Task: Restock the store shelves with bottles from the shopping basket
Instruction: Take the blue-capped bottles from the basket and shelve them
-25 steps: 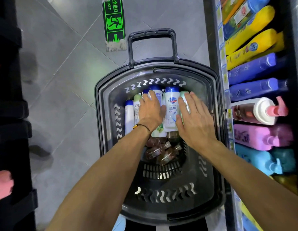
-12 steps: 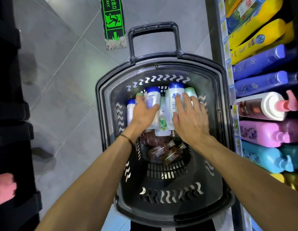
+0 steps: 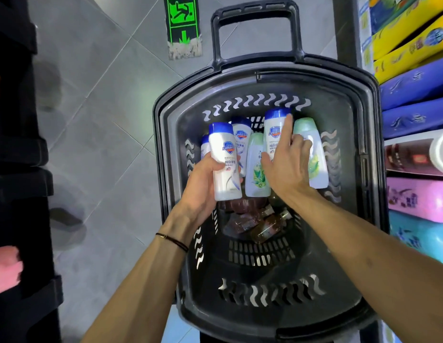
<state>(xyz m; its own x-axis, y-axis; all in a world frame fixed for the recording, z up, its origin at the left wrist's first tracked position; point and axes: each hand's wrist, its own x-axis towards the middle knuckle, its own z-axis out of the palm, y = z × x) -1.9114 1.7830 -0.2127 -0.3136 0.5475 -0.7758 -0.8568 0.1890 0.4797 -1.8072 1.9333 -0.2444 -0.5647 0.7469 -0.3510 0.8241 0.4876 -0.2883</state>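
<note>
Far left: grey tiled floor with a green exit sticker. The dark grey plastic shopping basket stands on it, tight against the shelf unit on my right.

My left hand grips a white plastic bottle with a blue cap. Fingers wrap its lower body and the thumb lies across the label. The bottle is cap-up and raised above the other stock, over the basket's left half.

Next along, inside the basket:
- another white blue-capped bottle, just behind the lifted one
- a pale green bottle with a leaf label, leaning between my hands
- small amber bottles, lying on the bottom

My right hand grasps a second white blue-capped bottle. Thumb is on its left flank, fingers curl on the right, index stretched up to the cap. This one looks less raised than the left one. A matching pale green bottle lies just beside it on the right.

Far right: the shelf upright, with large yellow, blue, pink and turquoise jugs stacked on their sides.

My read: this is the pick step, one bottle per hand. Next I need to get both clear of the rim without dragging the green ones along, then swing right to the shelf. I see no matching white bottles on the visible shelf, so I can't tell the target slot.
</note>
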